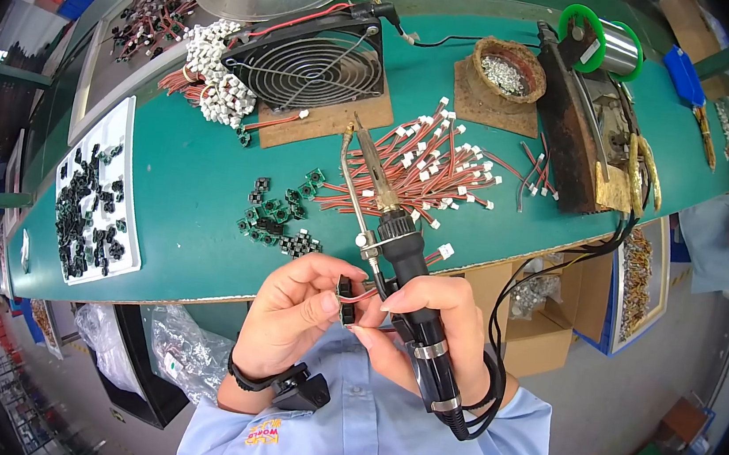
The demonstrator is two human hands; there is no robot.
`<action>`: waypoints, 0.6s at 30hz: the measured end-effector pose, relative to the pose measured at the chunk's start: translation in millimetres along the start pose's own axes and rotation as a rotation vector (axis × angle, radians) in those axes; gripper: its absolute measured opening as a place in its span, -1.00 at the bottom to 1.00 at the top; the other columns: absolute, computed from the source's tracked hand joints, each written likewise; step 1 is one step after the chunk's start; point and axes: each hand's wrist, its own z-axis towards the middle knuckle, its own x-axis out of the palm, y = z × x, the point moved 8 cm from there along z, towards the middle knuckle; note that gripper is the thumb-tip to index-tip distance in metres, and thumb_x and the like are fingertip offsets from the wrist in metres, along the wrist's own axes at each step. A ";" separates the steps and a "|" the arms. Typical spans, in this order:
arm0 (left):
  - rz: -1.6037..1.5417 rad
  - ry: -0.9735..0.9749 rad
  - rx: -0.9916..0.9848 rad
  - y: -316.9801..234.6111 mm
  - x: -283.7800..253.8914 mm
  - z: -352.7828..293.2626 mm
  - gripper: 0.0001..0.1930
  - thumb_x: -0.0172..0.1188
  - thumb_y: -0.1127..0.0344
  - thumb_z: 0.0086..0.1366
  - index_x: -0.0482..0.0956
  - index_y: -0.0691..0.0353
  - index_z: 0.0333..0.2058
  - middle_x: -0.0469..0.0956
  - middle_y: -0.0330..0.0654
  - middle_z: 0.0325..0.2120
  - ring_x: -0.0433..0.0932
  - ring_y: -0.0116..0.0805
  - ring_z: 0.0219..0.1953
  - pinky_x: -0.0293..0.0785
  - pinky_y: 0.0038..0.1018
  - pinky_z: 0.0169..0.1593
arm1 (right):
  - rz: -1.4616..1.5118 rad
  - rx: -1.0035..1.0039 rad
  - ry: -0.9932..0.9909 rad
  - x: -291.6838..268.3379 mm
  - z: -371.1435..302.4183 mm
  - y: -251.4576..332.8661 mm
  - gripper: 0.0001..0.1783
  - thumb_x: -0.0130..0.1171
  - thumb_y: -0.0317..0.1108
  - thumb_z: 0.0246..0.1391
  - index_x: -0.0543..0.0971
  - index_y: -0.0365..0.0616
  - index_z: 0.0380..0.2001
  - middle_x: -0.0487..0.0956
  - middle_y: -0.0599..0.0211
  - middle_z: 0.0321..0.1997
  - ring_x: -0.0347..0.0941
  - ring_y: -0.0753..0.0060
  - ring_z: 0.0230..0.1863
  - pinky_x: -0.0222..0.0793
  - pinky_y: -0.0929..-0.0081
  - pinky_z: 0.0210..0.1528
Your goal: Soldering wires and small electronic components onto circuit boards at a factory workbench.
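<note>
Hands (355, 315) hide small black part (345, 301).

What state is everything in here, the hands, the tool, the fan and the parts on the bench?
left hand: closed, pinching a small black part
small black part: held up, red wires attached
right hand: gripping the soldering iron
soldering iron: lifted, tip pointing away over the bench
fan: lying tilted on a board; spinning or not, cannot tell
solder spool: upright on its stand
red wire leads: loose, in a scattered pile
white tray: flat, holding black parts
</note>
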 end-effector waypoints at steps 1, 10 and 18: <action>0.000 -0.001 0.001 0.1 0.0 -0.1 -0.69 0.07 0.36 0.23 0.35 0.39 -0.09 0.45 -0.10 -0.21 0.43 -0.36 -0.13 0.35 -0.47 -0.07 | 0.000 0.000 -0.001 0.0 -0.2 -0.3 -0.54 0.27 -0.65 -0.29 0.35 -0.21 -0.25 0.50 0.28 -0.41 0.49 0.41 -0.47 0.38 0.58 -0.44; 0.040 -0.020 0.003 -2.0 0.4 -0.1 -0.69 0.07 0.36 0.23 0.35 0.39 -0.09 0.45 -0.10 -0.22 0.43 -0.37 -0.14 0.36 -0.47 -0.09 | -0.073 -0.016 0.055 0.0 4.4 2.2 -0.51 0.31 -0.56 -0.20 0.26 -0.15 -0.23 0.52 0.31 -0.46 0.52 0.57 -0.46 0.41 0.69 -0.50; 0.040 -0.017 0.009 -3.2 0.1 0.2 -0.69 0.08 0.37 0.23 0.36 0.40 -0.09 0.46 -0.09 -0.24 0.44 -0.36 -0.16 0.36 -0.47 -0.09 | -0.070 -0.014 0.073 0.7 6.2 1.6 -0.52 0.30 -0.56 -0.19 0.27 -0.15 -0.22 0.53 0.32 -0.50 0.52 0.57 -0.47 0.39 0.70 -0.52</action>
